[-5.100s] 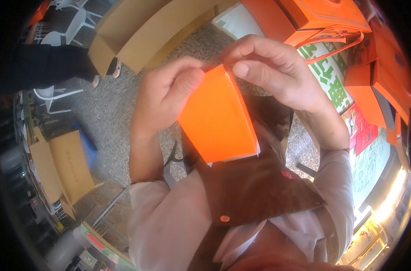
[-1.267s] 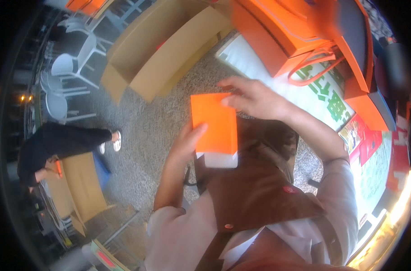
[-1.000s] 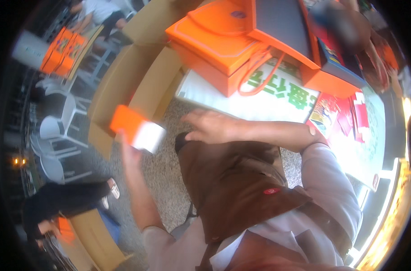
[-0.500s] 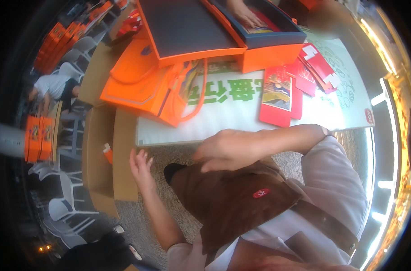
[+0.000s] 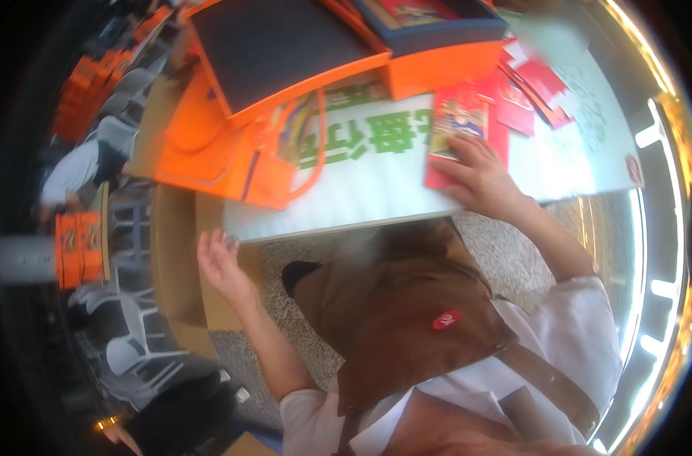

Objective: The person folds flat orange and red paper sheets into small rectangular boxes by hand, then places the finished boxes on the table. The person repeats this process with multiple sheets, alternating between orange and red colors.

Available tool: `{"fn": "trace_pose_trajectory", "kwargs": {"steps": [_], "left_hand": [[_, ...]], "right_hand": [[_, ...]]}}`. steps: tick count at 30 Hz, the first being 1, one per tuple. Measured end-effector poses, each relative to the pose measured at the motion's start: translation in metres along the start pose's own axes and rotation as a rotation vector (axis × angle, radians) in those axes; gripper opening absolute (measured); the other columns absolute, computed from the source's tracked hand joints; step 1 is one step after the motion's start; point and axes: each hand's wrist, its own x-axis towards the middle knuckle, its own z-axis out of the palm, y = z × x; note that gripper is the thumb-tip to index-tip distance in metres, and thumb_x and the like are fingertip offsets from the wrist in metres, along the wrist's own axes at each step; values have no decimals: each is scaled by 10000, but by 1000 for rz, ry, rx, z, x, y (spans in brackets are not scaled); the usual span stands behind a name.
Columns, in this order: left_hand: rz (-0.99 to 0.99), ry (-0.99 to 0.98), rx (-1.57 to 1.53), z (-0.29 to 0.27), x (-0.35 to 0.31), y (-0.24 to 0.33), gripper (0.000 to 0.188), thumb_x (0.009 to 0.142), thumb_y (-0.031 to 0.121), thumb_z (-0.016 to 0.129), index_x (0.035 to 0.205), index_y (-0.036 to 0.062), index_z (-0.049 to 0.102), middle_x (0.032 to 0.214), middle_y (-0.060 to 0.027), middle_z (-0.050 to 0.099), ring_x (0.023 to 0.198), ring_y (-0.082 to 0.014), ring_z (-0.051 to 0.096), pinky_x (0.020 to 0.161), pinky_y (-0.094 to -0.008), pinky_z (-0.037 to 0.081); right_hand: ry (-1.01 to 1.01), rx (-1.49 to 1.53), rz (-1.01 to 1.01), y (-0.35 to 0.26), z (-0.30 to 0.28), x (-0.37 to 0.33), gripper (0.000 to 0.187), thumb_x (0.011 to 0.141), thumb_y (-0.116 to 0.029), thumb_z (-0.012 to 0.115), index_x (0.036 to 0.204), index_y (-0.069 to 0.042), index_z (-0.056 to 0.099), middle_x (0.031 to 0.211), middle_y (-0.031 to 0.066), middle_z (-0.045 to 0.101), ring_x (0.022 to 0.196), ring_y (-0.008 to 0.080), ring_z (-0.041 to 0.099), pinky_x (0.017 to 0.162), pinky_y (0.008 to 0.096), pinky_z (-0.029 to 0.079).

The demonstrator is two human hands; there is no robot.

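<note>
My right hand (image 5: 483,176) lies on the red envelopes near the table's front edge, its fingers stretched over a picture panel. The top red envelope (image 5: 442,173) shows beside and below the fingers. By the table's near left corner, my left hand (image 5: 226,266) is raised with its fingers apart, holding nothing. Farther left on the table lies an orange gift bag (image 5: 201,156) with rope handles. Behind it rest an open orange lid with a dark inside (image 5: 285,45) and an orange gift box (image 5: 445,64) with red and printed items inside.
More red envelopes (image 5: 540,91) overlap at the right of the white table (image 5: 346,201). An open cardboard box (image 5: 180,266) stands against the table's left side. White chairs (image 5: 137,334), stacked orange boxes (image 5: 78,247) and a person in a white top (image 5: 71,175) are at far left.
My right hand has moved from in front of my apron up and right onto the red envelopes. My left hand has shifted slightly left. The other person's hand has left the gift box.
</note>
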Motion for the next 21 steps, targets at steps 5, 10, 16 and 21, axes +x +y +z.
{"fn": "trace_pose_trajectory", "kwargs": {"steps": [5, 10, 16, 21], "left_hand": [[118, 82, 40, 3, 42, 26, 429, 1058, 206, 496, 1424, -4, 414, 1414, -230, 493, 1303, -297, 510, 1047, -403, 475], [142, 37, 79, 3, 115, 27, 466, 1046, 220, 531, 1425, -23, 410, 1465, -212, 448, 1333, -280, 476, 1081, -386, 428], [119, -101, 140, 7, 178, 19, 553, 1028, 278, 565, 1455, -20, 378, 1469, -177, 448, 1338, -270, 461, 1104, -362, 370], [-33, -157, -48, 17, 180, 13, 529, 1030, 270, 540, 1473, 36, 371, 1428, -137, 474, 1288, -239, 489, 1061, -359, 406]], "right_hand": [[-11, -68, 40, 17, -17, -9, 393, 811, -138, 721, 1200, -112, 676, 1313, 196, 565, 1251, 397, 520, 1047, 481, 428], [-46, 248, 233, 6, -39, -1, 347, 855, -65, 705, 1198, -43, 655, 1201, 199, 626, 1062, 396, 638, 869, 418, 542], [132, 344, 97, -27, -60, 45, 390, 888, -95, 697, 1260, -30, 599, 1215, 194, 602, 1047, 396, 631, 850, 418, 541], [226, 241, 5, -37, -63, 89, 399, 887, -86, 698, 1268, -40, 591, 1272, 193, 571, 1113, 388, 611, 909, 428, 523]]}}
